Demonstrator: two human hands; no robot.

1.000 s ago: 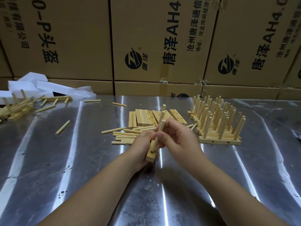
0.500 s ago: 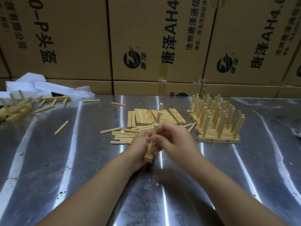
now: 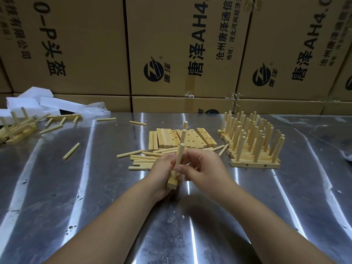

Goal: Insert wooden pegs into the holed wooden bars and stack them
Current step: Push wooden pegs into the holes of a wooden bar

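Note:
My left hand (image 3: 161,173) grips a holed wooden bar (image 3: 173,183) held end-on toward me, with three pegs standing up out of it. My right hand (image 3: 203,169) pinches the nearest peg (image 3: 179,157) low on its shaft, just above the bar. Behind the hands lie loose pegs (image 3: 142,159) and a row of bare holed bars (image 3: 182,139) flat on the metal table. To the right stands a stack of finished bars with upright pegs (image 3: 251,145).
Stray pegs (image 3: 71,151) lie on the steel table (image 3: 76,197) at left, with more pegged pieces (image 3: 17,128) and white foam blocks (image 3: 38,101) at the far left. Cardboard boxes (image 3: 182,50) wall off the back edge.
The nearest peg has sunk lower into the bar and now stands straighter. My right hand's fingers have slid down its shaft; the bar sits slightly lower.

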